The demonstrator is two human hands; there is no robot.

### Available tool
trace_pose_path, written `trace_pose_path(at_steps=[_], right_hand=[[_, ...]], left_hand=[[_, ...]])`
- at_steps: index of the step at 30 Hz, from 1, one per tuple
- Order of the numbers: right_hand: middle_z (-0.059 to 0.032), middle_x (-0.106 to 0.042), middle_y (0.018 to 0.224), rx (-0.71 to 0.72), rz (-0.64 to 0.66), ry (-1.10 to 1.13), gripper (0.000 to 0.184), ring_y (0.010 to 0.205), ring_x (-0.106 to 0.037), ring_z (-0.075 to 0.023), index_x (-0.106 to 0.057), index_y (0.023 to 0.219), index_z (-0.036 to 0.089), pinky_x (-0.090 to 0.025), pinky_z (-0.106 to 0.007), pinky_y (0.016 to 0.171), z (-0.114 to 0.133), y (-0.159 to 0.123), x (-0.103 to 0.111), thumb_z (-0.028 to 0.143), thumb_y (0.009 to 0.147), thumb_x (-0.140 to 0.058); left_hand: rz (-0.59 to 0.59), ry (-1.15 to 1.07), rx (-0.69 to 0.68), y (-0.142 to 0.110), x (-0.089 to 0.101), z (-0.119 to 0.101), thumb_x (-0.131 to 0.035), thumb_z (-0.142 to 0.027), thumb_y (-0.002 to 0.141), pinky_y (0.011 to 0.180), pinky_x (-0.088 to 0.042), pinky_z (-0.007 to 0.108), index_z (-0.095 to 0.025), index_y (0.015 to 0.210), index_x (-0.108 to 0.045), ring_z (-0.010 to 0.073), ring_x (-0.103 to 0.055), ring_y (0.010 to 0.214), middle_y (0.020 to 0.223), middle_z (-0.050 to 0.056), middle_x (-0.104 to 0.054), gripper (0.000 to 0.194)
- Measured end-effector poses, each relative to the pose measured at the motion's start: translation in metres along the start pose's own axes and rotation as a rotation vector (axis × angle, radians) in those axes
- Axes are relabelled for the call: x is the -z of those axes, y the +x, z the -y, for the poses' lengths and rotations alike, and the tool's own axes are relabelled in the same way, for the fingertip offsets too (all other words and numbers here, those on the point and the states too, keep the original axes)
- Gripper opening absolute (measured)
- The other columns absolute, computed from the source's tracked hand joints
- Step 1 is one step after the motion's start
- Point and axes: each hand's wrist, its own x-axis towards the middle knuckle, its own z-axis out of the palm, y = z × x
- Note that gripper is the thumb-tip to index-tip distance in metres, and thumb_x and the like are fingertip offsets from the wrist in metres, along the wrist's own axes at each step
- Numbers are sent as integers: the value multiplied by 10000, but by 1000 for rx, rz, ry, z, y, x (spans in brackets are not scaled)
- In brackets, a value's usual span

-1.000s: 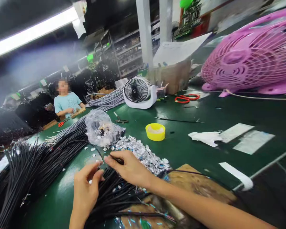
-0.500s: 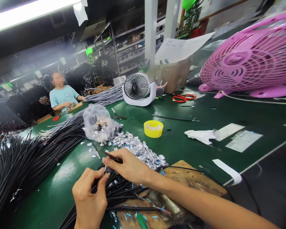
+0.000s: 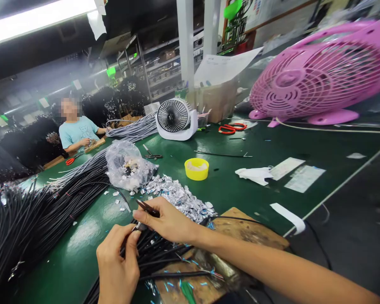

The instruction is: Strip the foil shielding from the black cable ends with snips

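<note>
My left hand (image 3: 118,265) pinches the end of a black cable (image 3: 130,234) over a bundle of black cables (image 3: 155,253) at the table's near edge. My right hand (image 3: 168,219) grips a small dark hand tool (image 3: 146,207), its tip right at that cable end. A heap of silver foil scraps (image 3: 180,197) lies just beyond my right hand. A worn wooden board (image 3: 247,238) sits under my right forearm, with coloured wire ends on it.
A thick run of black and grey cables (image 3: 44,207) fills the left of the green table (image 3: 240,198). Further off are a clear bag of scraps (image 3: 126,165), yellow tape roll (image 3: 196,169), white desk fan (image 3: 175,118), pink fan (image 3: 316,76), red scissors (image 3: 231,127), paper slips. A person in a light blue shirt (image 3: 76,131) sits at the far left.
My left hand has dropped lower and closed tighter on the cable end. My right hand with the tool stays at it. The view has shifted slightly right.
</note>
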Motion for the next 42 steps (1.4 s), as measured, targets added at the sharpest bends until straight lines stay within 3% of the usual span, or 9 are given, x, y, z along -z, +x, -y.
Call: trace_pose_path(at_steps=[6,12,16,19,25,31,39,42], right_hand=[[42,-264,507,28,15,28,577,496,-250,-52,-335,515,146,-212,-192,460,-1,0,0,621,840,-372],[41,-329,487,41,-28,-3,546,484,-293,-55,-392,528,140,-240,-191,462,1,-1,0,580,850,-399],[-42,-627,775,98,-136,-43,345,670,-535,-114,-603,899,129,-417,-217,607,6,-5,-1,448,842,-486],[-83,-661,960,200,-167,-156,321,819,-599,-152,-606,1051,154,-468,-274,732,6,-8,-3,374,881,-445],[-71,-669,886,323,-147,-198,279,786,-605,-132,-628,1032,139,-482,-252,726,3,-12,-3,309,896,-453],[-11,-598,675,386,-76,-159,257,577,-486,-83,-659,927,138,-401,-189,544,9,-12,-2,303,888,-465],[-27,-643,774,322,10,-83,251,643,-535,-91,-654,966,139,-440,-187,586,12,-14,-2,298,871,-485],[-32,-657,784,324,-67,-125,245,666,-561,-103,-654,975,147,-444,-204,607,9,-13,-3,286,868,-483]], left_hand=[[-53,-26,35,-1,2,1,-561,-206,825,607,-512,217,-192,832,-657,133,-630,661,737,18,-662,97],[-90,-50,76,-4,-1,1,-541,-204,823,529,-471,218,-189,772,-659,112,-580,523,610,-5,-617,129],[-135,-67,163,-5,1,2,-524,-234,841,462,-457,203,-176,755,-642,104,-553,439,522,-24,-571,156],[-150,-104,232,-5,3,2,-527,-250,847,418,-476,181,-172,734,-618,104,-561,414,502,-25,-570,165],[-155,-148,284,-5,3,-1,-543,-265,837,433,-500,183,-166,726,-615,109,-579,429,530,-13,-597,165],[-153,-98,265,-4,5,0,-501,-282,851,440,-430,207,-175,729,-635,107,-516,417,498,-21,-543,210],[-86,-129,259,-4,5,0,-413,-304,897,402,-381,200,-182,732,-645,95,-474,370,481,-19,-528,310],[-78,-141,269,-4,6,0,-420,-308,895,392,-383,192,-179,726,-639,92,-477,364,475,-22,-525,305]])
